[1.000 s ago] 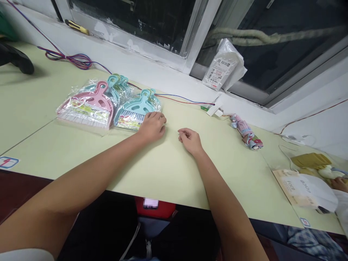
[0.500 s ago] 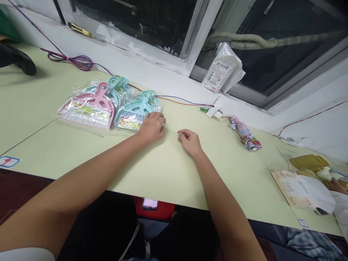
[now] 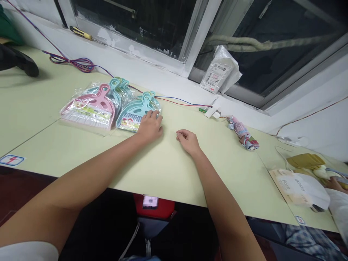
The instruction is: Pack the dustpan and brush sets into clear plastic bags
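Note:
My left hand [image 3: 150, 127] lies over the right edge of a light-blue dustpan and brush set [image 3: 133, 112] in clear wrapping. Its fingers are a little apart and bent over the pack, with the thumb out to the right. Left of that set is a pink dustpan and brush set [image 3: 91, 108], also wrapped, with more light-blue dustpans [image 3: 117, 85] partly hidden behind it. Loosely curled on the bare tabletop, my right hand [image 3: 189, 140] has thumb and forefinger together, and nothing shows in it.
Behind the packs run a coiled cable [image 3: 81, 64] and thin wires. A screwdriver [image 3: 81, 33] and a white plastic package [image 3: 219, 72] rest on the window ledge. On the right lie a patterned cloth bundle [image 3: 243, 133] and a paper bag [image 3: 290, 185], near another person's sleeve [image 3: 338, 203].
My left hand has shifted slightly left, its fingers a bit more spread over the light-blue set. The right hand keeps its pose. The whole view has moved a little.

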Demonstrator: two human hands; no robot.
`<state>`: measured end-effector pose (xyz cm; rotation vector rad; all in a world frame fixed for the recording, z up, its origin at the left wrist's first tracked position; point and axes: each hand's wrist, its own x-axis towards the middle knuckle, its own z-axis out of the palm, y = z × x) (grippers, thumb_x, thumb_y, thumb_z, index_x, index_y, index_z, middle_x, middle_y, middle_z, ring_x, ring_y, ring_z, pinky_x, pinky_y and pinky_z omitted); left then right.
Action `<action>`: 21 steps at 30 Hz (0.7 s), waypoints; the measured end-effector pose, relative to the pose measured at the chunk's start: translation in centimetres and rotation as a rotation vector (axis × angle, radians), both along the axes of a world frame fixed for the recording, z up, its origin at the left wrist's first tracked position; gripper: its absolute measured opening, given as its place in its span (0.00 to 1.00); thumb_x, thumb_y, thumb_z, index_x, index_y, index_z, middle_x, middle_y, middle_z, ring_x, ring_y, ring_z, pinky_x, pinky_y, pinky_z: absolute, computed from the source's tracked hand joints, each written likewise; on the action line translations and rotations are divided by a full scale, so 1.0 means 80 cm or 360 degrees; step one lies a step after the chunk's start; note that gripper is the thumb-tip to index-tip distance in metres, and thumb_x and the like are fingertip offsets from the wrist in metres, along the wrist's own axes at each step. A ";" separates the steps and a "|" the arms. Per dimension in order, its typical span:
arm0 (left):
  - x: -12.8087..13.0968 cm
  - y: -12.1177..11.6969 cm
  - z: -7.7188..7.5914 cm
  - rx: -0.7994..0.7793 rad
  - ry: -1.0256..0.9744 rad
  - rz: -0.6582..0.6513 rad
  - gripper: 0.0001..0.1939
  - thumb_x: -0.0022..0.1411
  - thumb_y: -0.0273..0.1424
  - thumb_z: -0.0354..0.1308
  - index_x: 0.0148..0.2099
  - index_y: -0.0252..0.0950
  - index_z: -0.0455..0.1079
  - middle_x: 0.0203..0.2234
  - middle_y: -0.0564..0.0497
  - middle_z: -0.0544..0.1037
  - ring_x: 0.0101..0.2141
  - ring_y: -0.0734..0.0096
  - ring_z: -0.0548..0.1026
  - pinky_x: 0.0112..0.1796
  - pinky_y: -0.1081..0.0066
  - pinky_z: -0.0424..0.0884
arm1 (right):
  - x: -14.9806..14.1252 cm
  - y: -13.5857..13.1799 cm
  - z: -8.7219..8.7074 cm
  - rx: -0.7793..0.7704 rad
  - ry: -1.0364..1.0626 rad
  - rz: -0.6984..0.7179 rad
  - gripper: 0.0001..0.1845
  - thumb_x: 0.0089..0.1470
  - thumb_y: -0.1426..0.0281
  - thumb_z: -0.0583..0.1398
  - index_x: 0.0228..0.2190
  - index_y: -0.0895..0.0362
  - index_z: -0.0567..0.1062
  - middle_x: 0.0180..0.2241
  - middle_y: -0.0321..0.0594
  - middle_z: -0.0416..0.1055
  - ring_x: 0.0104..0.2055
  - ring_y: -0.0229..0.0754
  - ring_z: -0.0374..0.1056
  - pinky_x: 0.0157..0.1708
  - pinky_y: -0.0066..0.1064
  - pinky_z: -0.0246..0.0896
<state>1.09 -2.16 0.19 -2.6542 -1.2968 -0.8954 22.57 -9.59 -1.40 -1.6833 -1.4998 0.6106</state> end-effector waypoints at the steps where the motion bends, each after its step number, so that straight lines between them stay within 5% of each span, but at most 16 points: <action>1: 0.001 -0.003 0.001 -0.0007 -0.0008 -0.0031 0.20 0.62 0.32 0.54 0.55 0.34 0.71 0.60 0.35 0.67 0.58 0.40 0.62 0.53 0.46 0.64 | -0.001 0.000 0.000 0.0003 -0.0014 0.0005 0.14 0.57 0.62 0.58 0.39 0.54 0.79 0.32 0.38 0.79 0.34 0.41 0.73 0.39 0.34 0.66; 9: 0.004 -0.009 0.009 -0.0029 -0.0116 -0.0157 0.19 0.66 0.32 0.50 0.56 0.35 0.72 0.57 0.38 0.71 0.57 0.46 0.66 0.55 0.48 0.63 | -0.007 -0.003 0.005 0.0047 -0.0106 0.0090 0.14 0.59 0.61 0.59 0.44 0.50 0.78 0.43 0.38 0.79 0.44 0.42 0.73 0.47 0.36 0.66; 21: -0.051 0.056 0.011 -0.0106 -0.0346 0.0489 0.31 0.63 0.43 0.54 0.65 0.35 0.60 0.67 0.32 0.57 0.66 0.32 0.52 0.60 0.33 0.48 | -0.012 -0.008 0.010 0.0023 -0.0092 0.0062 0.15 0.58 0.61 0.59 0.45 0.52 0.77 0.44 0.39 0.78 0.45 0.42 0.72 0.47 0.36 0.66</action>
